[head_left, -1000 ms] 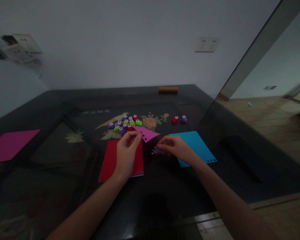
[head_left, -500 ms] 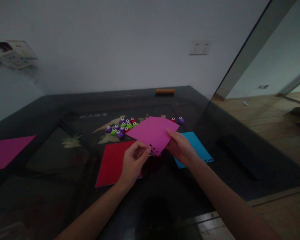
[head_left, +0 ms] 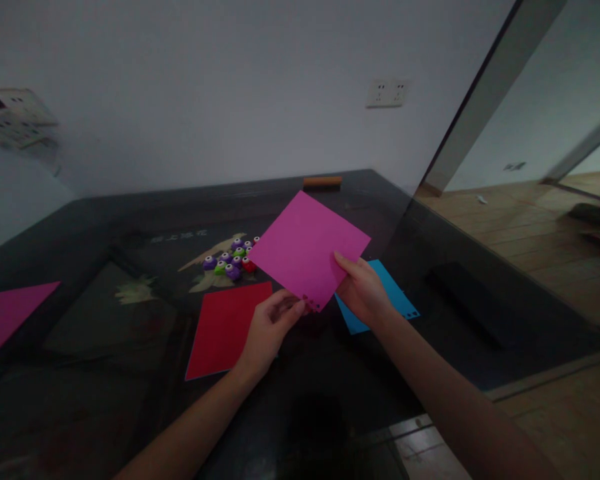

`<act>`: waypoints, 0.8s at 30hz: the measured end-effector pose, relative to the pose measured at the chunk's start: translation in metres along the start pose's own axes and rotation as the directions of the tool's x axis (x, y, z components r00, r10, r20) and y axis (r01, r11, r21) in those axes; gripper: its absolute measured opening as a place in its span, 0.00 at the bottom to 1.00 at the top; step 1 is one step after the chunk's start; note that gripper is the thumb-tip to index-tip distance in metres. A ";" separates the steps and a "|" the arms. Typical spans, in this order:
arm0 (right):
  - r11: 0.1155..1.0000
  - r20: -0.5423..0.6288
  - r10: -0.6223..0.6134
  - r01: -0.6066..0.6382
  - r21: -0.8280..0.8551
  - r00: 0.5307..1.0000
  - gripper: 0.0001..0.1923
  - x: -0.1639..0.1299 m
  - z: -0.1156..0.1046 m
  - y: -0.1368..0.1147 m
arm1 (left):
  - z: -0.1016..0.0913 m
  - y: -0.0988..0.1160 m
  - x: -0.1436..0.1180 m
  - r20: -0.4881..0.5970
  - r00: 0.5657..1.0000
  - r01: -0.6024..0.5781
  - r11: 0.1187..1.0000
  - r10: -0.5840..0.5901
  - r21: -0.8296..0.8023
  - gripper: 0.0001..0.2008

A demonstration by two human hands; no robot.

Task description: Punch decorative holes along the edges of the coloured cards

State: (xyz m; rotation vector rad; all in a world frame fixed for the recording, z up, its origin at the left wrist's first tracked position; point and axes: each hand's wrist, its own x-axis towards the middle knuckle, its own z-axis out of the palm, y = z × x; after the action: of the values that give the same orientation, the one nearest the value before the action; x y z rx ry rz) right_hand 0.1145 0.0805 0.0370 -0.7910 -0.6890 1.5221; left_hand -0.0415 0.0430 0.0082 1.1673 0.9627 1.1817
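Observation:
A square sheet of pink paper (head_left: 307, 243) is held up over the table, turned corner-down, with several small cut-out holes near its lowest corner. My right hand (head_left: 365, 291) grips its right edge, thumb on the front face and fingers behind. At the lower left edge, beside the holes, my left hand (head_left: 273, 323) pinches the paper between thumb and fingers. Red paper (head_left: 220, 330) lies under and left of my left hand. Partly behind my right hand rests a blue sheet (head_left: 393, 293) with holes along its near edge.
Several purple, green and red eye-topped craft punches (head_left: 233, 257) are grouped behind the red paper. Another pink sheet (head_left: 10, 313) lies at far left. An orange-brown cylinder (head_left: 323, 181) sits at the back of the dark glossy table (head_left: 130, 373), near the wall.
Both hands have tilted the pink paper up so its face shows more, and its top corner reaches higher. It now covers the punches on the right. The view has shifted slightly.

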 end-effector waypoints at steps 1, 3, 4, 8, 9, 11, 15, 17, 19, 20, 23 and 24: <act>1.000 0.005 0.004 -0.004 -0.007 1.000 0.12 -0.001 0.000 0.001 | 0.000 0.000 0.000 -0.015 1.000 0.003 1.000 -0.002 0.017 0.11; 1.000 0.014 0.016 -0.016 -0.019 1.000 0.11 -0.002 0.001 0.003 | 0.001 0.001 0.000 -0.043 0.999 0.016 0.998 -0.013 0.053 0.10; 0.999 0.019 0.023 -0.023 -0.023 1.000 0.11 -0.003 0.001 0.003 | 0.001 0.001 0.000 -0.056 0.998 0.027 0.997 -0.023 0.066 0.10; 0.999 0.041 0.020 -0.018 -0.043 0.999 0.13 -0.004 0.000 0.006 | 0.001 0.000 -0.001 -0.101 0.993 0.076 0.993 -0.067 0.094 0.09; 0.999 0.042 0.013 -0.011 -0.052 0.999 0.13 -0.005 0.000 0.006 | 0.001 0.000 -0.001 -0.109 0.992 0.078 0.991 -0.066 0.106 0.09; 0.997 0.045 0.000 0.003 -0.074 0.999 0.13 -0.005 -0.001 0.007 | 0.002 0.001 -0.002 -0.120 0.991 0.072 0.989 -0.057 0.129 0.10; 0.993 0.070 -0.007 0.015 -0.116 0.998 0.14 -0.005 -0.002 0.008 | 0.003 0.001 -0.004 -0.128 0.990 0.073 0.991 -0.058 0.115 0.09; 0.990 0.077 -0.001 0.012 -0.140 0.997 0.14 -0.005 -0.002 0.008 | 0.001 -0.002 -0.004 -0.112 0.992 0.067 0.993 -0.056 0.097 0.09; 0.988 0.076 0.002 0.010 -0.157 0.997 0.14 -0.006 -0.002 0.008 | -0.002 -0.006 -0.003 -0.082 0.996 0.041 0.997 -0.035 0.065 0.10; 0.987 0.075 -0.003 0.015 -0.159 0.997 0.14 -0.006 -0.002 0.008 | -0.004 -0.008 -0.002 -0.063 0.998 0.028 0.999 -0.025 0.039 0.11; 0.988 0.073 -0.033 0.044 -0.150 0.997 0.14 -0.005 -0.002 0.007 | -0.006 -0.009 -0.001 -0.025 1.000 0.016 1.000 -0.016 -0.004 0.15; 0.988 0.072 -0.040 0.050 -0.146 0.997 0.14 -0.005 -0.002 0.007 | -0.006 -0.008 -0.001 -0.025 0.999 0.023 1.000 -0.023 0.012 0.15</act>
State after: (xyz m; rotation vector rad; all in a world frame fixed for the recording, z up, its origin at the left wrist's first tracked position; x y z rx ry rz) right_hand 0.1121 0.0748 0.0302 -0.8312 -0.8739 1.4753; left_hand -0.0458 0.0429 -0.0006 1.1507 1.0015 1.1760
